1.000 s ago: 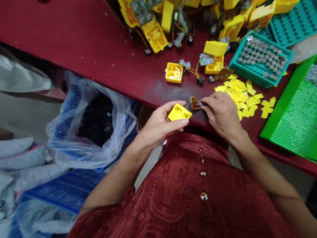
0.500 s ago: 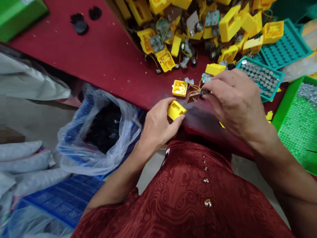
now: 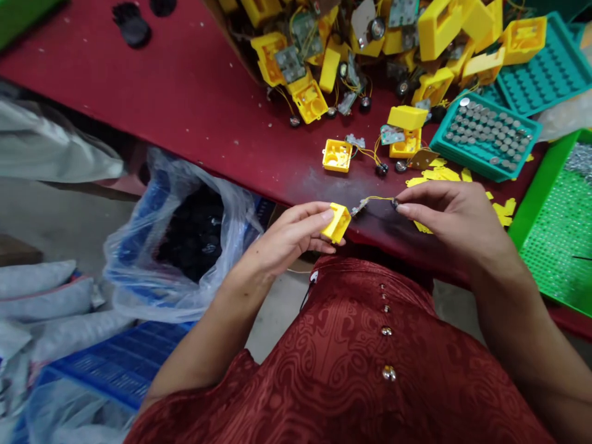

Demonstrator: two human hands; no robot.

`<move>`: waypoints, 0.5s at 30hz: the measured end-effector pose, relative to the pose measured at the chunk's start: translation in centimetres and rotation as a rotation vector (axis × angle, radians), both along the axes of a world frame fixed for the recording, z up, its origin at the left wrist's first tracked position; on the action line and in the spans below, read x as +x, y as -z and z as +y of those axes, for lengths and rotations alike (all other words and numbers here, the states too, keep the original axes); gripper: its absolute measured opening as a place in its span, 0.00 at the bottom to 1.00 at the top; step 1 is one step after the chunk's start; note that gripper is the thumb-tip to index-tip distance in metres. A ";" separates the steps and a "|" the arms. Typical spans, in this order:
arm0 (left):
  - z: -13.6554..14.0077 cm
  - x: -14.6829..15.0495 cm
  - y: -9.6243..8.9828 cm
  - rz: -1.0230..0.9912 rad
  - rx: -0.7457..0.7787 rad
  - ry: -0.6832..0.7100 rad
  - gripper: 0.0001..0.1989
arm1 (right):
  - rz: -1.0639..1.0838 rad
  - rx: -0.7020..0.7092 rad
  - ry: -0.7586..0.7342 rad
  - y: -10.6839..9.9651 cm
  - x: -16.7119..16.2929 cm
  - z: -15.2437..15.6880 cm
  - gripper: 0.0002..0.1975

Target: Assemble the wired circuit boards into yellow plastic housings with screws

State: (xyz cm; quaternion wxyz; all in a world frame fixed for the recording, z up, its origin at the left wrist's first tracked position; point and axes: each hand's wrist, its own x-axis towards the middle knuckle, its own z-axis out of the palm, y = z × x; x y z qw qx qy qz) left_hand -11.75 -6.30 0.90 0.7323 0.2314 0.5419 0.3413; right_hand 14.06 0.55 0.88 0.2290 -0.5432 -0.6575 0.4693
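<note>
Between the thumb and fingers of my left hand is a small yellow plastic case, its hollow side turned to the right. My right hand pinches a small round black speaker-like part. Thin yellow wires run from that part to a small circuit board hanging beside the case. Behind my hands on the red table lies another open yellow case, with a wired board and a black round part next to it. More yellow cases with boards lie to its right.
A large heap of yellow cases and wired boards covers the back. On the right stand a teal tray of button cells and a green tray. Loose yellow pieces lie nearby. A plastic-lined blue crate holds black parts.
My right hand has drawn back toward me, with the black round part and its wires pulled out beside my left hand. My left hand has turned the yellow case, hollow side now rightward.
</note>
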 end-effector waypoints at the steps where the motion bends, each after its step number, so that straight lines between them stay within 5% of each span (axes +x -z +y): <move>1: 0.1 0.0 0.0 -0.020 -0.028 0.009 0.25 | -0.031 0.029 -0.021 -0.3 0.3 0.0 0.08; 9: 0.8 -0.3 -0.1 0.041 0.001 0.012 0.21 | -0.221 0.117 -0.295 -2.7 2.3 -0.7 0.11; 15: 0.9 0.2 -0.8 0.080 0.115 0.377 0.32 | -0.448 0.262 -0.437 -4.8 -0.1 1.1 0.11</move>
